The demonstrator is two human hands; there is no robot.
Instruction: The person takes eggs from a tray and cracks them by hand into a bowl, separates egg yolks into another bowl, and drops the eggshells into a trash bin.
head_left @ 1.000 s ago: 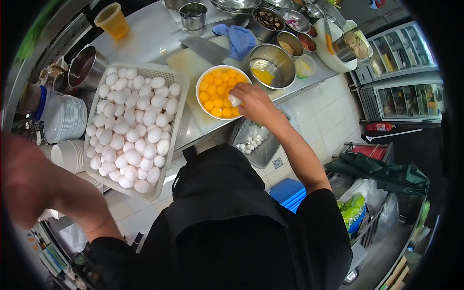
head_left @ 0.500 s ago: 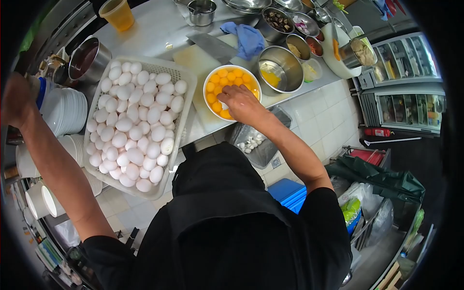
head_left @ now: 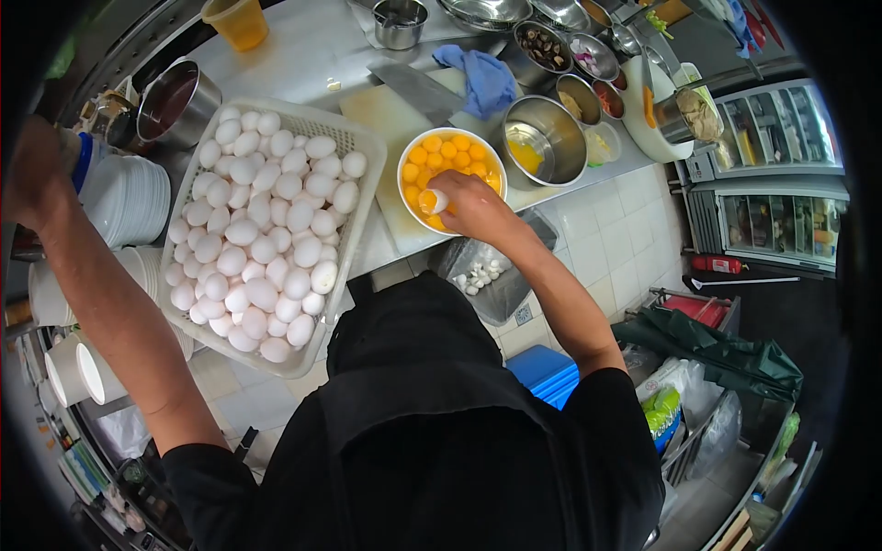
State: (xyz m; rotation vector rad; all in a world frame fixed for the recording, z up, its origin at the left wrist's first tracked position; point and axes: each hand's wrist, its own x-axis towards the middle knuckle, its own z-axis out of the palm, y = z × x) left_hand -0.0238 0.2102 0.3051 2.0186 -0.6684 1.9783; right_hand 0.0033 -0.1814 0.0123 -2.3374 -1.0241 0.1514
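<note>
Over the white bowl [head_left: 405, 188], which is full of egg yolks [head_left: 447, 149], is my right hand [head_left: 473, 206]. Its fingers are closed around an eggshell [head_left: 439, 198], and an orange yolk shows in the shell's open side. My left hand [head_left: 35, 179] is raised at the dark far left edge, near a stack of white plates [head_left: 129, 207]; its fingers cannot be made out. Between my arms, a white perforated crate [head_left: 366, 147] holds many white eggs [head_left: 266, 230]. A steel pot [head_left: 562, 138] with some egg in its bottom stands right of the bowl.
A cutting board [head_left: 390, 213] lies under the bowl, with a cleaver [head_left: 418, 92] and a blue cloth [head_left: 484, 81] behind it. Below the counter edge hangs or stands a bin [head_left: 501, 303] with eggshells. Steel containers of ingredients [head_left: 544, 46] line the back right.
The eggshell in my right hand has turned so that the yolk in it now shows. My left hand stays at the far left. The view has shifted slightly.
</note>
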